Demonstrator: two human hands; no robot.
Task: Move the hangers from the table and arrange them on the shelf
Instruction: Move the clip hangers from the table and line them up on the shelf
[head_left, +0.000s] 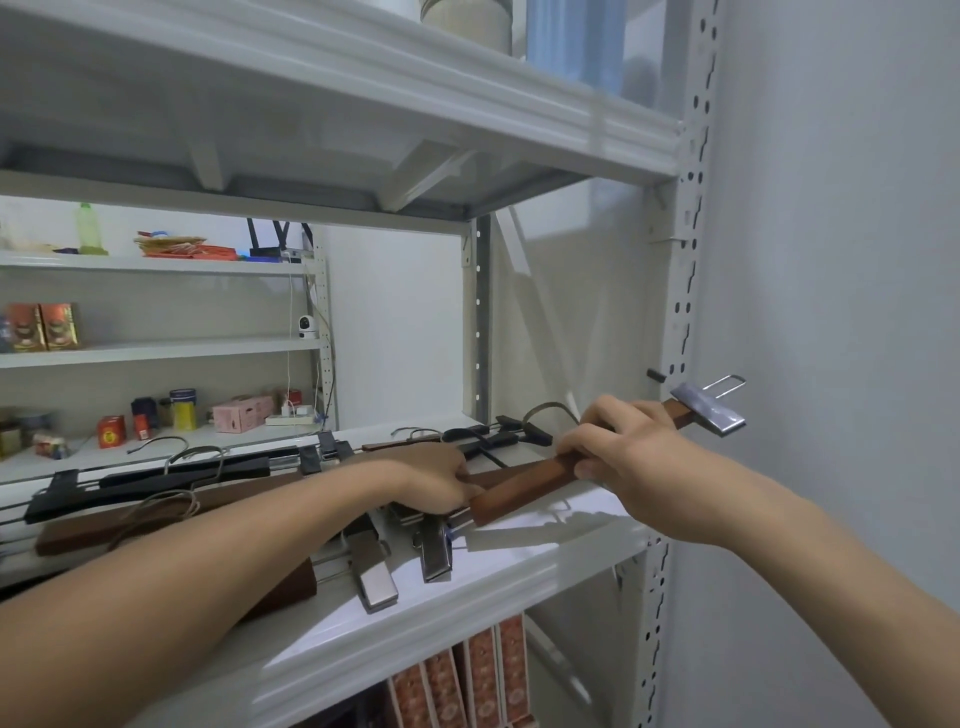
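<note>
Both hands grip one wooden hanger above the shelf, left hand curled around its middle and right hand pinching nearer the clip end, its long axis rising rightward past the post, seemingly clear of it.

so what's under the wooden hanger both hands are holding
Under the wooden hanger, two metal clips lie on the white shelf. The left hand covers whatever they attach to.
</note>
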